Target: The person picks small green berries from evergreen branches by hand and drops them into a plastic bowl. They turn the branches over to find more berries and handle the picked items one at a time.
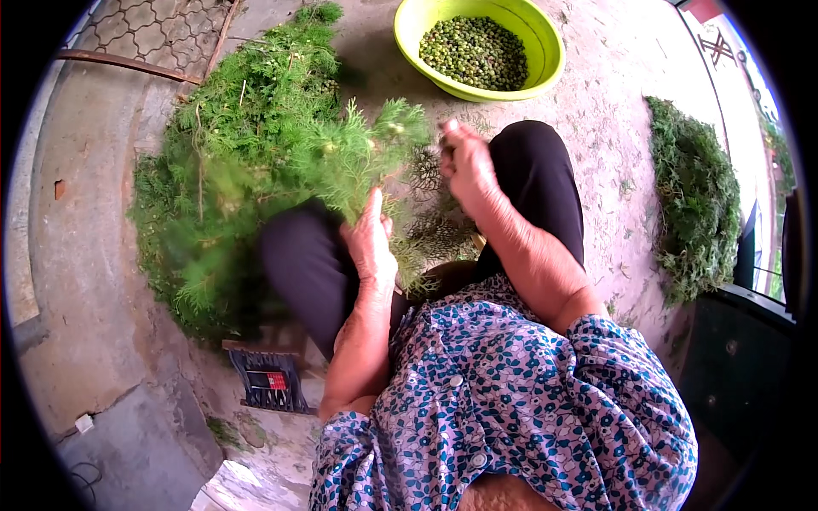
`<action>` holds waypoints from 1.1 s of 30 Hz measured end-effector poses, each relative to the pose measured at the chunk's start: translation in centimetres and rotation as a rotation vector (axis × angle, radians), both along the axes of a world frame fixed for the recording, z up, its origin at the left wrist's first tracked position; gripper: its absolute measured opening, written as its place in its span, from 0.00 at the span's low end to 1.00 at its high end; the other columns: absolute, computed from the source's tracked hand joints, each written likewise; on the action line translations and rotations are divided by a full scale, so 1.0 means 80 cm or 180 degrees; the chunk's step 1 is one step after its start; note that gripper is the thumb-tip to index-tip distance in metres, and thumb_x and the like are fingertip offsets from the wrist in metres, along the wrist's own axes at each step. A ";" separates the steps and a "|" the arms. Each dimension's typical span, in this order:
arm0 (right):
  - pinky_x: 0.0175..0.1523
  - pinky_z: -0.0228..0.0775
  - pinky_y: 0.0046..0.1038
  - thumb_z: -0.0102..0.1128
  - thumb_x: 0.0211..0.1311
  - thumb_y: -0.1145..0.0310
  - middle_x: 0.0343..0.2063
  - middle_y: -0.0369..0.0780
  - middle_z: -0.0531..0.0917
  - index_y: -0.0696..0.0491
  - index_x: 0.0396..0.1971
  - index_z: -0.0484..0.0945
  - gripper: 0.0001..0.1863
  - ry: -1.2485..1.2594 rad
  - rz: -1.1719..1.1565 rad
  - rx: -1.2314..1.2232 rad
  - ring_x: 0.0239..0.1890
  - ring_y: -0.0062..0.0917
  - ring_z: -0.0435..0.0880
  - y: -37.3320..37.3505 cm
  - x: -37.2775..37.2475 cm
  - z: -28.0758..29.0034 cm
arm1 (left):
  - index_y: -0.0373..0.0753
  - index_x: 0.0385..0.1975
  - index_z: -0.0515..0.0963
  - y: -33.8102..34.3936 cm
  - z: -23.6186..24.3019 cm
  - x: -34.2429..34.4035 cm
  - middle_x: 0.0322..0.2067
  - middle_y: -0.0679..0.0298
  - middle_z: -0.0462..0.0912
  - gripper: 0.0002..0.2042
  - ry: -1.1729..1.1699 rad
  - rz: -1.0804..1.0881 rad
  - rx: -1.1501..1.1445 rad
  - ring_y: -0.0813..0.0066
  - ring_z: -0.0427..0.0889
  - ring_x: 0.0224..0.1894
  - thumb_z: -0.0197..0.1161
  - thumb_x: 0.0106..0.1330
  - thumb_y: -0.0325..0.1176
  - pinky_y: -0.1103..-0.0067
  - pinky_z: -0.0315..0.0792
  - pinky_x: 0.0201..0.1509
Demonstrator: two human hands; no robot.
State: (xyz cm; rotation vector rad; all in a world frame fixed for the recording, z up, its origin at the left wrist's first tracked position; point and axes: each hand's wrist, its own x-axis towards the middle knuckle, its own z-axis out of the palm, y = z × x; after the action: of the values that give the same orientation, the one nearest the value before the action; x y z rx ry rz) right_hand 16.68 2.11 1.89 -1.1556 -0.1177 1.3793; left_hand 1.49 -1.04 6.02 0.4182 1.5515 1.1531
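Observation:
My left hand (371, 237) grips a feathery green branch (358, 145) with small pale round cones, just above my left knee. My right hand (467, 162) is raised beside the branch over my right knee, its fingers pinched; whatever is between them is too small to make out. Behind and left of the branch lies a large heap of cut green branches (213, 170). Thinner, paler sprigs (426, 226) lie between my legs, partly hidden. A yellow-green basin (543, 53) at the top holds many small round green and brownish cones (473, 53).
A darker pile of foliage (690, 204) lies at the right. A dark slatted low stool (273, 379) stands at lower left. Worn concrete (81, 281), a patterned grating (145, 34) at top left and a dark panel (733, 349) at lower right surround me.

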 end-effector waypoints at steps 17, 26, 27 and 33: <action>0.16 0.50 0.16 0.54 0.60 0.63 0.21 0.33 0.73 0.58 0.42 0.73 0.15 0.0091 0.1327 0.0928 0.15 0.13 0.63 -0.020 -0.019 0.045 | 0.38 0.37 0.70 0.000 0.001 -0.003 0.30 0.70 0.74 0.15 0.0262 -0.0486 0.0096 0.85 0.64 0.17 0.66 0.54 0.35 0.88 0.55 0.15; 0.18 0.53 0.17 0.42 0.65 0.53 0.23 0.37 0.73 0.59 0.52 0.64 0.26 0.0795 0.1570 0.0884 0.16 0.16 0.64 -0.023 -0.022 0.040 | 0.32 0.37 0.64 0.000 0.008 -0.006 0.22 0.67 0.72 0.25 0.0205 -0.0305 -0.0109 0.85 0.65 0.17 0.67 0.51 0.44 0.87 0.57 0.17; 0.17 0.52 0.17 0.42 0.65 0.52 0.22 0.37 0.73 0.59 0.54 0.62 0.27 0.0693 0.1612 0.0853 0.15 0.16 0.64 -0.024 -0.024 0.039 | 0.32 0.37 0.68 0.000 0.010 -0.005 0.21 0.68 0.72 0.22 0.0146 -0.0305 -0.0040 0.85 0.65 0.18 0.66 0.52 0.43 0.88 0.56 0.17; 0.14 0.46 0.16 0.46 0.63 0.51 0.18 0.36 0.71 0.53 0.62 0.51 0.33 0.0727 0.2063 0.0927 0.10 0.15 0.59 -0.029 -0.026 0.036 | 0.37 0.37 0.75 0.001 0.018 -0.012 0.19 0.73 0.71 0.15 -0.0098 -0.0864 0.0027 0.89 0.64 0.18 0.61 0.57 0.41 0.91 0.53 0.17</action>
State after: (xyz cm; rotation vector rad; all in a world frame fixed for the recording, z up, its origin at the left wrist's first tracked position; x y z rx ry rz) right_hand 14.64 -0.18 4.79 -0.7286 -0.5477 1.9743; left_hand 0.51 -0.94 7.43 0.5943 1.4140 0.9513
